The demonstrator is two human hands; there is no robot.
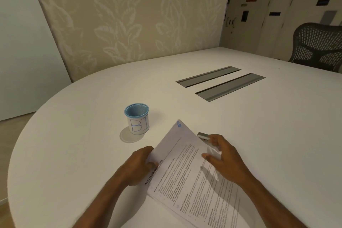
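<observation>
1. Work area. I see a white round-ended table (74,144) filling the head view. All clock directions below are taken from the centre of the view.

2. Task items. A stack of white printed paper sheets (185,181) lies at 6 o'clock, skewed so that one corner points to 12 o'clock. That far corner is raised off the tabletop. A bold heading runs along the sheets' left edge; the body text is too small to read. A small silver-grey stapler (203,136) sits at the right edge of the sheets, at about 5 o'clock and touching the paper.

3. Left hand (140,164). It is at 7 o'clock, on the left edge of the sheets. The thumb lies on top of the paper with the fingers curled beneath, pinching the edge.

4. Right hand (224,155). It is at 5 o'clock. Its fingers are curled over the rear of the stapler and grip it, with the thumb reaching out over the sheets. The stapler's front end projects past the fingers toward 11 o'clock. I cannot tell whether the paper sits inside the stapler's mouth.

5. Other items.
- A blue wire-mesh cup wrapped in a white label marked "BI" (137,120) stands upright at 8 o'clock, near the sheets' raised corner but apart from it.
- Two grey rectangular cable hatches (208,76) lie side by side in the tabletop at 1 o'clock.
- A dark mesh-backed office chair (318,46) stands beyond the table at 2 o'clock.
</observation>
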